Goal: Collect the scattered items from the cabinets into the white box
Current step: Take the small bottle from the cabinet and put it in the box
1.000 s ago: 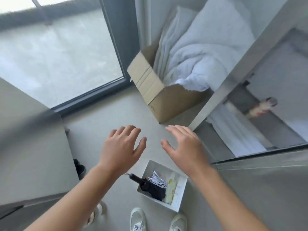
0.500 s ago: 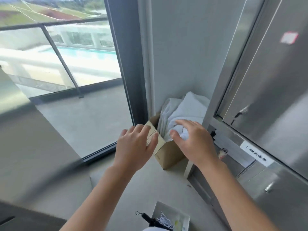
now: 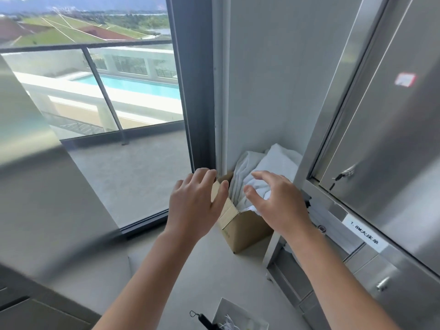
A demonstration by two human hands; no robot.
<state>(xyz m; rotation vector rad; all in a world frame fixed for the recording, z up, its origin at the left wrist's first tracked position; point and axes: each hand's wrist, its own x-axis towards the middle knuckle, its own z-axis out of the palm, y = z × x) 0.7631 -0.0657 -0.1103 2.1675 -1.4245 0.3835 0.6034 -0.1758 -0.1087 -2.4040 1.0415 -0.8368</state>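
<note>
The white box [image 3: 225,308] lies on the floor at the bottom edge, between my forearms. A white cord and a black item with a wrist loop [image 3: 206,322] poke out of it. My left hand [image 3: 194,206] and my right hand [image 3: 277,203] hover side by side in mid air, fingers spread and relaxed, holding nothing. The steel cabinet [image 3: 385,144] stands to the right with its upper doors closed. A small bottle-like item [image 3: 321,229] shows on the open shelf just right of my right wrist.
A cardboard carton [image 3: 240,231] stuffed with white linen [image 3: 273,160] sits in the corner behind my hands. A large window [image 3: 100,115] looks onto a balcony and pool. A blurred grey cabinet door [image 3: 47,198] stands at left. A label [image 3: 364,235] marks the shelf.
My view has tilted up from the floor toward the window and cabinet. The white box has slid to the bottom edge. Both hands stay raised and empty.
</note>
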